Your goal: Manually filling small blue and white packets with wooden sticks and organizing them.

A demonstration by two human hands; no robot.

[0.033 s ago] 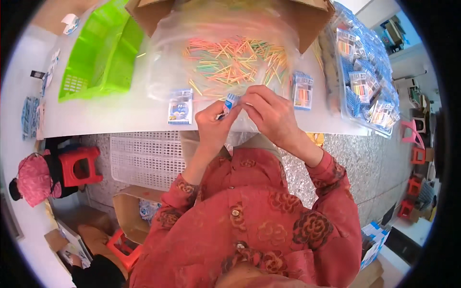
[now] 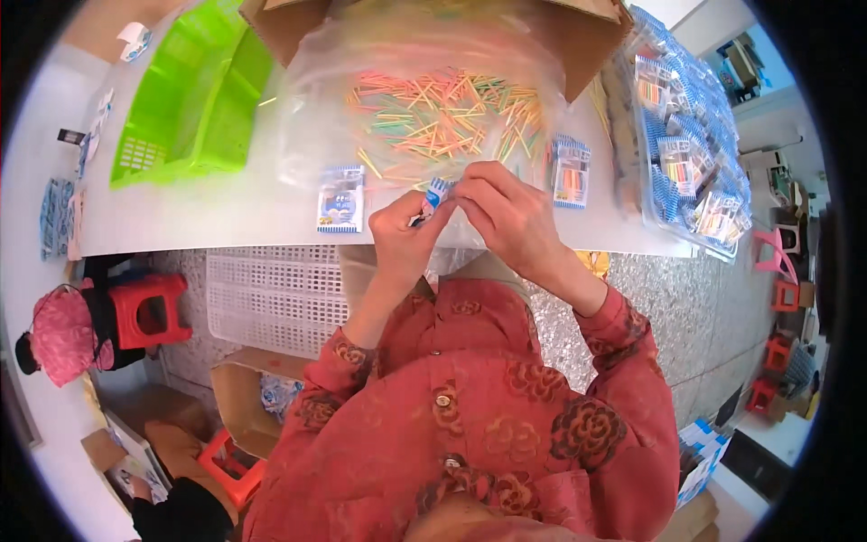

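A small blue-and-white packet [image 2: 435, 195] is pinched between my two hands above the near edge of the table. My left hand [image 2: 400, 228] grips its left side, thumb and fingers closed. At its right edge, my right hand [image 2: 508, 212] pinches with thumb and fingertips; part of the packet is hidden there. Just beyond my hands, many thin pastel sticks [image 2: 442, 117] in pink, yellow and green lie on a clear plastic sheet [image 2: 307, 135]. One blue-and-white packet [image 2: 340, 200] lies flat left of my hands, and another packet with coloured stripes [image 2: 570, 172] lies to the right.
A green plastic basket [image 2: 185, 99] stands at the left of the white table [image 2: 271, 221]. An open cardboard box [image 2: 591, 45] sits at the back. On the right, a clear tray [image 2: 652, 194] is piled with similar packets. Below the table are a white crate [image 2: 271, 298] and red stool [image 2: 150, 312].
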